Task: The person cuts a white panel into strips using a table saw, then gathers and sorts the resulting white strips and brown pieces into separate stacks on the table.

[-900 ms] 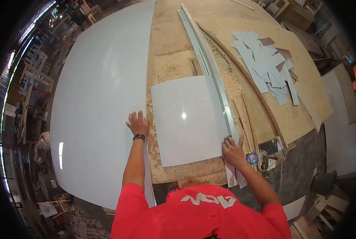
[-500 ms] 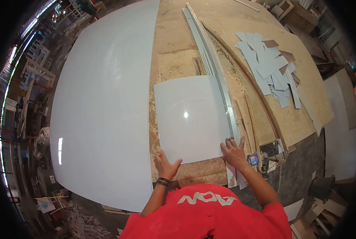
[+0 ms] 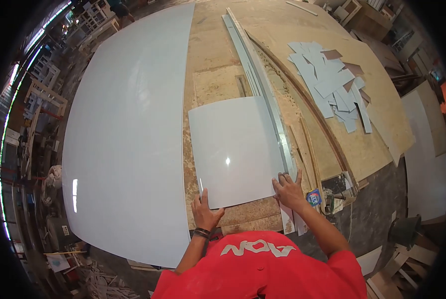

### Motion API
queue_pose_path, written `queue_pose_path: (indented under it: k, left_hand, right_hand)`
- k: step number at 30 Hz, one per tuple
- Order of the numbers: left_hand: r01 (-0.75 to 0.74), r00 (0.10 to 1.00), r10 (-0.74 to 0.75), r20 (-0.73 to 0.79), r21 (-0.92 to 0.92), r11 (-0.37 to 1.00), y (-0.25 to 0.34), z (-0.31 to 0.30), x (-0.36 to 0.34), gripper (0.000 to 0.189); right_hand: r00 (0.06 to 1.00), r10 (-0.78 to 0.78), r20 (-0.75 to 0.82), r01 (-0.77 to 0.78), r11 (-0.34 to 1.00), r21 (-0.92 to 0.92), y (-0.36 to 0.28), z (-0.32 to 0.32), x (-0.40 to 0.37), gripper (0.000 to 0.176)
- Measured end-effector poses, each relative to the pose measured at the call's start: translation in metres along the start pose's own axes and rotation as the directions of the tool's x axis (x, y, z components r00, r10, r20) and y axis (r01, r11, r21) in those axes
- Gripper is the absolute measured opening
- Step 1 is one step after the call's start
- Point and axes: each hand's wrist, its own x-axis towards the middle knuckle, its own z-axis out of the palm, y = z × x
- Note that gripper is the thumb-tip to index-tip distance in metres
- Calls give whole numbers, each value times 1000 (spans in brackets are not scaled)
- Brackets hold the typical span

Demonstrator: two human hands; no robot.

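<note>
A glossy white rectangular panel (image 3: 235,144) lies on the worn wooden bench in front of me. My left hand (image 3: 206,213) holds its near left corner, with the thumb along the front edge and the fingers at the left side. At the near right corner, my right hand (image 3: 289,192) grips the panel, its fingers reaching onto the long metal straightedge (image 3: 281,132). The panel's right side lies along that straightedge. What the fingertips do under the panel is hidden.
A large white sheet (image 3: 128,129) covers the left side. Thin white offcuts (image 3: 333,82) are piled at right on plywood (image 3: 382,134). A blue tape measure (image 3: 314,198) lies near my right hand. A curved brown strip (image 3: 303,84) runs beyond the straightedge.
The panel's near left corner has shifted slightly toward me, with my left hand on it. My right hand keeps its place at the right corner. The whole view has shifted a little.
</note>
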Motion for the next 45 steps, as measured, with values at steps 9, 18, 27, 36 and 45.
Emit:
queue_pose_path:
  k: [9, 18, 27, 36, 45]
  left_hand:
    - [315, 948, -285, 140, -519, 795, -70, 19, 33, 88]
    - [260, 965, -254, 62, -326, 909, -44, 20, 42, 61]
    - [-3, 993, -14, -119, -142, 990, -40, 22, 52, 85]
    - [50, 992, -37, 118, -103, 993, -28, 0, 90, 89]
    - [-118, 970, 84, 229, 138, 983, -4, -21, 128, 114]
  right_hand:
    - [1000, -2, 8, 2, 1000, 1, 2, 6, -1, 68]
    - [1000, -3, 12, 3, 1000, 2, 2, 5, -2, 69]
    - [1000, -10, -4, 10, 1000, -1, 8, 3, 11, 69]
    - [998, -27, -48, 27, 1000, -13, 23, 4, 48, 65]
    - [1000, -17, -13, 16, 1000, -14, 35, -5, 90, 64]
